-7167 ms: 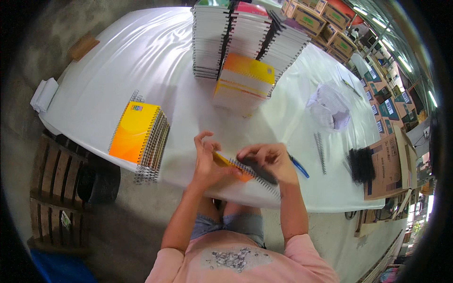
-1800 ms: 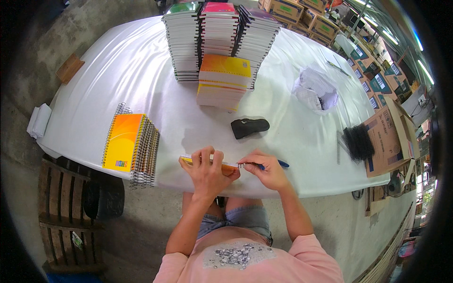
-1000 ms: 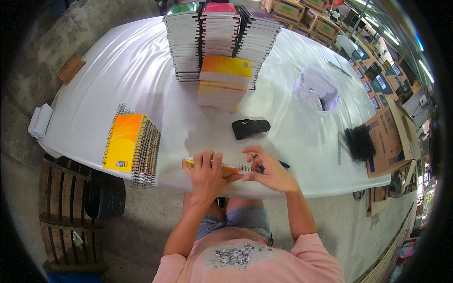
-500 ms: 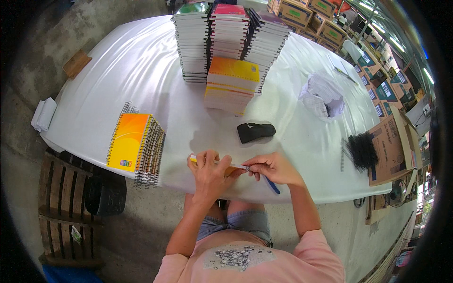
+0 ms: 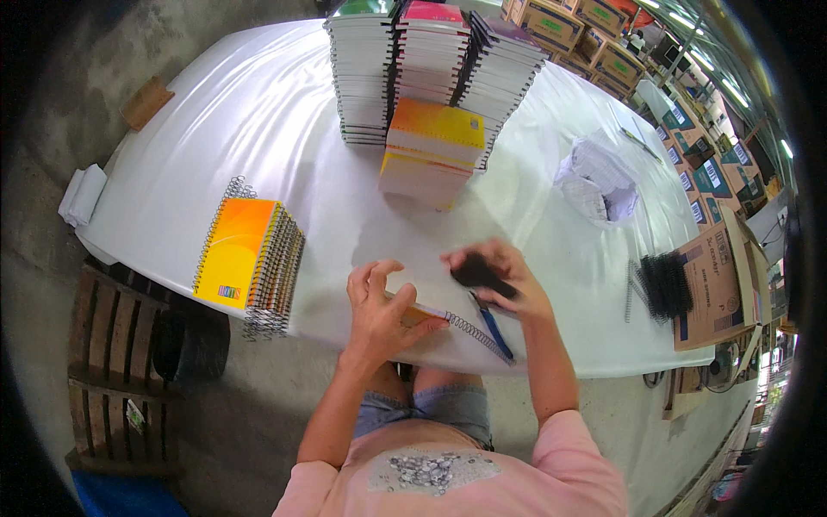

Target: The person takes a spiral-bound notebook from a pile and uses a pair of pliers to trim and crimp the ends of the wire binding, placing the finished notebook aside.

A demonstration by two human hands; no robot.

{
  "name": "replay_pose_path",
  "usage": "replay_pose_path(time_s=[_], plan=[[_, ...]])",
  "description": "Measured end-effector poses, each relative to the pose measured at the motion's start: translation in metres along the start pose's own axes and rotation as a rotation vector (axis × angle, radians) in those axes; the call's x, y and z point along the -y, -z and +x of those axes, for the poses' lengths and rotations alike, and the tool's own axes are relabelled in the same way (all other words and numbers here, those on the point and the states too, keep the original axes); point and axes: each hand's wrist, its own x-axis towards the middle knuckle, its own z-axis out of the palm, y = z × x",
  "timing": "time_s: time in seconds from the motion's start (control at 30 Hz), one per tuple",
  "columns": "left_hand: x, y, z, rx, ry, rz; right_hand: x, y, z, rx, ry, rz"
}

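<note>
My left hand (image 5: 377, 308) is closed on a thin notebook (image 5: 426, 308), thumb on the near side and fingers curled over it. Most of that notebook is hidden by the hand. From its right end a loose wire coil (image 5: 474, 333) sticks out toward the table's near edge. My right hand (image 5: 524, 283) grips a black, wide-ended handheld object (image 5: 479, 274), blurred by motion, so its exact kind is unclear. Beneath that hand, blue-handled pliers (image 5: 493, 329) lie on the white cloth beside the coil.
Yellow-orange coil-bound notebooks (image 5: 234, 250) are stacked at left. Ahead stand punched yellow notebooks (image 5: 435, 129) before tall notebook stacks (image 5: 362, 86). At right are a crumpled white bag (image 5: 594, 177), black coils (image 5: 665, 286) and a cardboard box (image 5: 711, 284).
My right hand has left the notebook's end and picked up the black object from the table. The coil's free end now shows. My left hand still holds the notebook.
</note>
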Motion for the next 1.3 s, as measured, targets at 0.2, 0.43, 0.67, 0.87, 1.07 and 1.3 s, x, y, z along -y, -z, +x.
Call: replay_pose_path(time_s=[0.2, 0.43, 0.67, 0.87, 1.07, 1.3], plan=[[0.004, 0.001, 0.002, 0.049, 0.006, -0.027, -0.001, -0.009, -0.006, 0.174, -0.027, 0.270], [0.006, 0.000, 0.009, 0.071, 0.015, -0.057, 0.020, -0.008, 0.000, 0.055, -0.328, -0.074], [0.011, -0.006, 0.008, 0.027, 0.015, -0.086, 0.017, -0.013, -0.003, 0.014, -0.059, 0.015], [0.018, -0.004, 0.012, 0.019, 0.105, -0.118, 0.017, -0.017, 0.003, -0.029, -0.120, -0.096], [0.035, -0.012, 0.009, 0.016, 0.299, -0.339, 0.015, -0.021, 0.022, -0.161, -0.244, -0.314], [0.037, -0.016, 0.013, 0.003, 0.295, -0.377, 0.011, -0.017, 0.027, -0.115, -0.172, -0.178]])
